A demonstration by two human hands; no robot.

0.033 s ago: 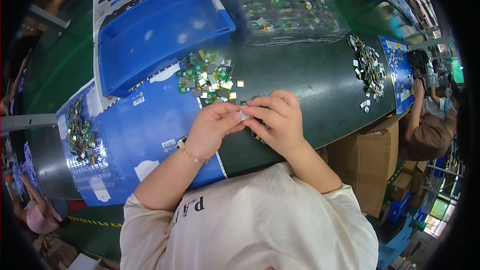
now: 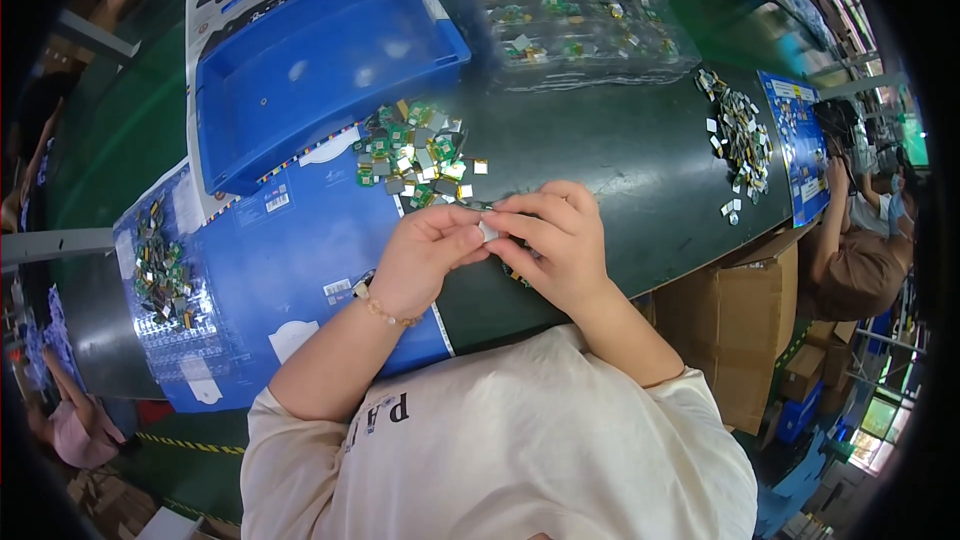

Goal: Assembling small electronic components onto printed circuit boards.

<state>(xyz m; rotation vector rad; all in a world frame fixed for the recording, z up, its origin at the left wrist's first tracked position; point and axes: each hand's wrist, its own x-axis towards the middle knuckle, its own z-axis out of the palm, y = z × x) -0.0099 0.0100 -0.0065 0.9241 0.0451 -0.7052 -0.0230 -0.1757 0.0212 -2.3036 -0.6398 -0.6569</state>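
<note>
Okay, thumbs and fingertips of my left hand [image 2: 435, 245] and right hand [image 2: 552, 240] are pinching one small pale square [image 2: 488, 231], at 12 o'clock from my shirt [image 2: 520, 430], with the pile of little boards [image 2: 420, 155] near it around 10 to 11. Probably light, thin, stiffish, slick-faced and easily damaged, so I'd hold it by opposite edges, gently; fingers hide the rest, can't tell more.
</note>
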